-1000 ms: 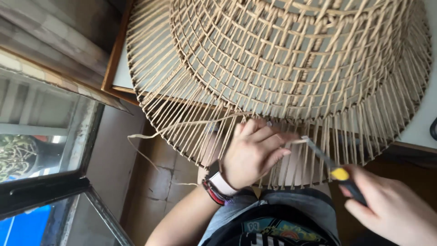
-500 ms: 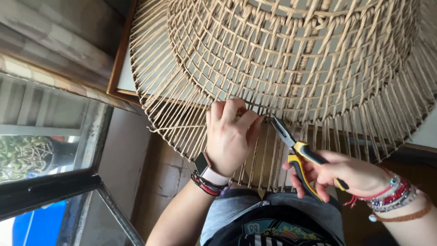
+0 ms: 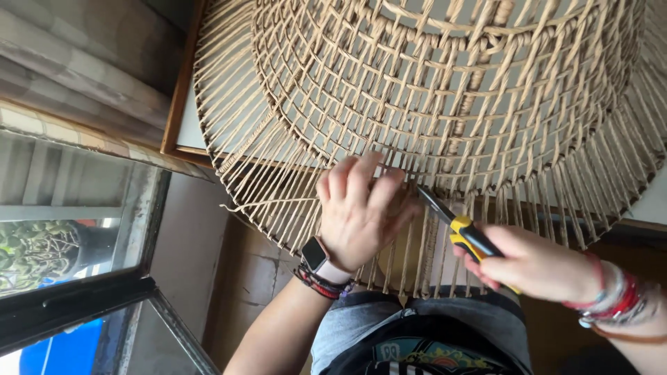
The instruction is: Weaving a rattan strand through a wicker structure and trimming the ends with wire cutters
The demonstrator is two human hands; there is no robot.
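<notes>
- A person's left hand (image 3: 361, 212) presses spread fingers against the strands of a large woven rattan frame (image 3: 445, 90) that fills the upper view.
- The right hand (image 3: 535, 264) grips yellow-handled cutters (image 3: 458, 226), whose blades meet the weave just beside the left fingertips.
- A smartwatch (image 3: 316, 253) and bracelets circle the left wrist.

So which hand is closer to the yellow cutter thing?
Right. The right hand grips the yellow-handled cutters by the handles. The left hand rests flat on the woven cane strands, just beside the cutter tip, but not on the tool.
</notes>
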